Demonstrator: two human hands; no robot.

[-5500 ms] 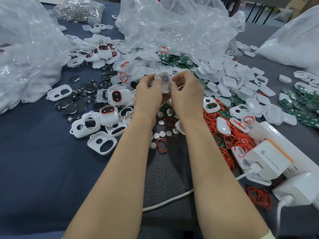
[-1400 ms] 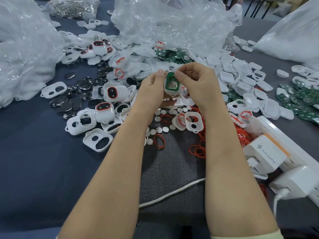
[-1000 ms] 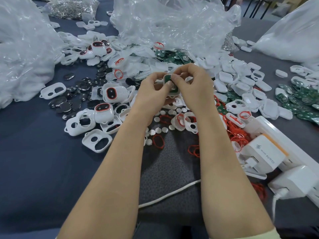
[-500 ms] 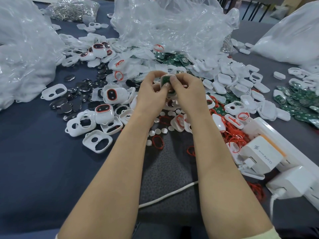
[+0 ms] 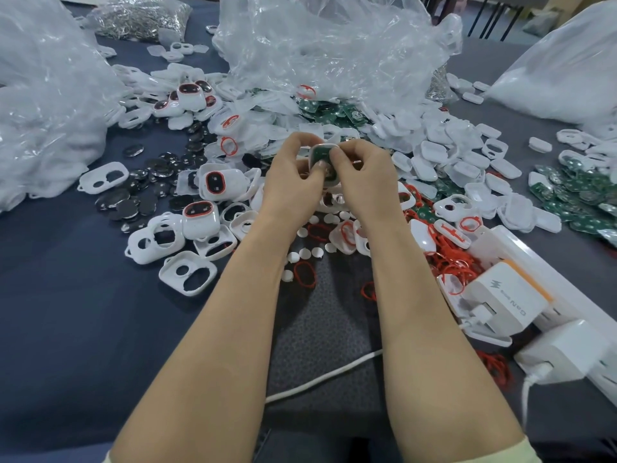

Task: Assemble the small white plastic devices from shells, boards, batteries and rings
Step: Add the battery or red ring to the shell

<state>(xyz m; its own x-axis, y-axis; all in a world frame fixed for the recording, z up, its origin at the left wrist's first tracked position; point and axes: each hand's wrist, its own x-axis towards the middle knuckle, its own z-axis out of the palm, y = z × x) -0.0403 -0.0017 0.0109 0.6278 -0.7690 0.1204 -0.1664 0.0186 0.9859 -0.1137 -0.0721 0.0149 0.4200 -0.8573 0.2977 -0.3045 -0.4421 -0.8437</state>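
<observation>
White shell (image 5: 313, 157) with a green board (image 5: 323, 152) seated in it sits just above the centre of the frame, raised off the tabletop (image 5: 66, 312) and pinched between both hands. The left hand (image 5: 293, 183) grips the shell from its left edge with curled fingers, its thumb lying across the board's face. The right hand (image 5: 364, 177) grips it from the right, a fingertip pressing on the board's upper right corner. Whether the board is fully seated cannot be told. Below the hands, small white discs (image 5: 310, 252) and loose red rings (image 5: 305, 275) lie on a dark grey mat (image 5: 320, 329), and a white cable (image 5: 320, 379) crosses it. Left of centre, black coin batteries (image 5: 140, 192) lie scattered beside finished devices (image 5: 213, 182) and empty front shells (image 5: 187, 277). A heap of more red rings (image 5: 449, 265) lies at the right, next to a white charger (image 5: 507, 295) plugged into a power strip (image 5: 567, 349). Plain white back shells (image 5: 444, 145) spread across the upper right, with spare green boards (image 5: 574, 192) at the right edge. A crumpled clear plastic bag (image 5: 327, 45) fills the top centre.
</observation>
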